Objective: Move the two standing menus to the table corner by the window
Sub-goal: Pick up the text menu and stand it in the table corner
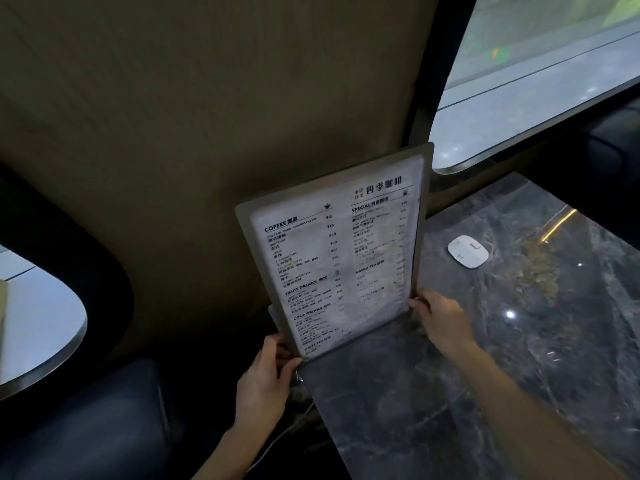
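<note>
The desk (485, 358) looks like polished grey marble, veined and glossy enough to mirror points of light. The menu (332, 258) is printed paper behind a smooth, clear plastic sheet with a faint sheen, edged in matt grey. A small white plastic disc (467, 251) looks smooth. The wall (207, 116) is matt brown. The seat (104, 427) resembles dark leather.
</note>
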A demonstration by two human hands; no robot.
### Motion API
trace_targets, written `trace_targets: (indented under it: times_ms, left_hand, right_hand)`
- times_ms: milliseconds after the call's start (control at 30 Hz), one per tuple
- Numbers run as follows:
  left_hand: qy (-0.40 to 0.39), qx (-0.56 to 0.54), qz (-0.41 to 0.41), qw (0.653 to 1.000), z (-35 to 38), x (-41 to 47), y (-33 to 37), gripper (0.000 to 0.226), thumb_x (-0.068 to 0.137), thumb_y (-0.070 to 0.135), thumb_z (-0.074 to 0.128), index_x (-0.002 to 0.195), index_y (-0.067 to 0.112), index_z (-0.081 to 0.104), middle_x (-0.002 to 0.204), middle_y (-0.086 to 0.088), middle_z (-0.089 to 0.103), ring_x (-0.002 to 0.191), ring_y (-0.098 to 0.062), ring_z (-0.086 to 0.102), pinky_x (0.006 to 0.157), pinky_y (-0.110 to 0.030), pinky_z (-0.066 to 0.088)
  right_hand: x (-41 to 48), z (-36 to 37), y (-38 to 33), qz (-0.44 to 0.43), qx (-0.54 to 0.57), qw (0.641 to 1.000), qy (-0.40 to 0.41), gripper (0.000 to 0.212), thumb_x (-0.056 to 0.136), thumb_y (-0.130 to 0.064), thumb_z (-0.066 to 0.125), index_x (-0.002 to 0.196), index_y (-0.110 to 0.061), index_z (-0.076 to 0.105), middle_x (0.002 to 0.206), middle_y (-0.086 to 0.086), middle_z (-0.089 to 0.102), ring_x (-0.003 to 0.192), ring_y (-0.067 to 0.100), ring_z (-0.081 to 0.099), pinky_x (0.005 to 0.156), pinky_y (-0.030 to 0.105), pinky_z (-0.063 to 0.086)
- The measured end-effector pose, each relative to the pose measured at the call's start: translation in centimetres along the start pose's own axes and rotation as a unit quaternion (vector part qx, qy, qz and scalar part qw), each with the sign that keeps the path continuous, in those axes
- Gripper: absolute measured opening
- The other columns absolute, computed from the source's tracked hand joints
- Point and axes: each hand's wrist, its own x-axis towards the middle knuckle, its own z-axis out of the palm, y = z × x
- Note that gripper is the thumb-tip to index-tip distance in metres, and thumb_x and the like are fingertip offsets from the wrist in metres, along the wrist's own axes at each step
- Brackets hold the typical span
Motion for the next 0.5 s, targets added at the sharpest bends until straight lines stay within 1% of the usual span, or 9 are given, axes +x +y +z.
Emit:
trace_targets:
  times_ms: [33, 67, 133, 167, 233, 333, 400, 500]
  left_hand:
    - [0.001, 0.006, 0.004, 1.0, 0.1, 0.0, -0.1, 0.029, 0.083, 0.026, 0.062, 0.103, 0.033, 0.043, 0.091, 0.01, 0.064, 0.082, -0.007, 0.062, 0.071, -0.043, 0.056]
    - [0.002, 0.009, 0.009, 1.0, 0.2, -0.1, -0.2, 0.026, 0.084, 0.024, 0.06, 0.102, 0.032, 0.044, 0.091, 0.009, 0.065, 0.082, -0.008, 0.062, 0.071, -0.044, 0.056]
    - [0.007, 0.007, 0.018, 1.0, 0.5, -0.1, -0.3, 0.021, 0.085, 0.02, 0.058, 0.099, 0.029, 0.045, 0.092, 0.006, 0.067, 0.083, -0.011, 0.064, 0.071, -0.044, 0.057]
    - [0.011, 0.005, 0.02, 1.0, 0.7, -0.1, -0.3, 0.021, 0.086, 0.019, 0.058, 0.099, 0.028, 0.045, 0.092, 0.006, 0.068, 0.083, -0.012, 0.064, 0.07, -0.044, 0.057]
    - [0.019, 0.0, 0.015, 1.0, 0.9, -0.1, -0.3, 0.021, 0.087, 0.017, 0.056, 0.099, 0.029, 0.044, 0.092, 0.005, 0.067, 0.082, -0.012, 0.063, 0.068, -0.044, 0.057]
    - [0.03, -0.011, -0.003, 0.999, 1.3, 0.4, -0.2, 0.02, 0.088, 0.016, 0.054, 0.1, 0.027, 0.043, 0.094, 0.0, 0.066, 0.085, -0.018, 0.062, 0.069, -0.045, 0.056]
    - [0.035, -0.016, -0.014, 0.999, 1.3, 1.0, -0.1, 0.018, 0.088, 0.015, 0.053, 0.101, 0.024, 0.044, 0.096, -0.001, 0.065, 0.09, -0.022, 0.06, 0.074, -0.048, 0.054]
    - [0.049, -0.029, -0.021, 0.998, 1.0, 2.0, -0.2, 0.016, 0.088, 0.01, 0.053, 0.099, 0.02, 0.046, 0.09, 0.005, 0.063, 0.091, -0.024, 0.061, 0.09, -0.056, 0.047]
  right_hand:
    - [-0.1, 0.1, 0.1, 0.001, -0.006, 1.0, -0.008, 0.024, 0.091, -0.022, 0.051, 0.101, -0.002, 0.058, 0.095, 0.023, 0.068, 0.085, 0.039, 0.061, 0.072, 0.046, 0.05]
    - [-0.1, 0.3, 0.2, 0.003, -0.013, 1.0, -0.01, 0.024, 0.092, -0.022, 0.049, 0.1, -0.001, 0.058, 0.094, 0.024, 0.067, 0.084, 0.04, 0.06, 0.072, 0.047, 0.05]
    - [0.2, 0.5, 0.1, 0.01, -0.032, 0.999, 0.0, 0.024, 0.092, -0.021, 0.048, 0.095, 0.001, 0.056, 0.091, 0.026, 0.067, 0.083, 0.04, 0.06, 0.065, 0.04, 0.045]
    - [0.4, 0.7, 0.1, 0.01, -0.044, 0.999, 0.005, 0.024, 0.092, -0.021, 0.047, 0.093, 0.002, 0.055, 0.089, 0.026, 0.066, 0.082, 0.04, 0.06, 0.061, 0.037, 0.039]
    - [0.8, 1.0, -0.1, 0.005, -0.059, 0.998, 0.006, 0.025, 0.093, -0.02, 0.046, 0.092, 0.003, 0.054, 0.088, 0.027, 0.066, 0.081, 0.04, 0.06, 0.06, 0.035, 0.033]
    - [1.5, 1.2, -0.5, -0.002, -0.061, 0.998, 0.0, 0.025, 0.093, -0.019, 0.045, 0.092, 0.005, 0.053, 0.089, 0.029, 0.066, 0.083, 0.043, 0.06, 0.062, 0.037, 0.035]
    - [2.0, 1.3, -0.8, -0.003, -0.055, 0.998, 0.0, 0.024, 0.093, -0.018, 0.045, 0.089, 0.005, 0.053, 0.088, 0.028, 0.066, 0.082, 0.043, 0.06, 0.062, 0.037, 0.036]
    - [2.5, 1.5, -1.5, -0.008, -0.048, 0.999, -0.003, 0.024, 0.093, -0.016, 0.044, 0.088, 0.006, 0.052, 0.088, 0.029, 0.066, 0.082, 0.044, 0.06, 0.063, 0.038, 0.038]
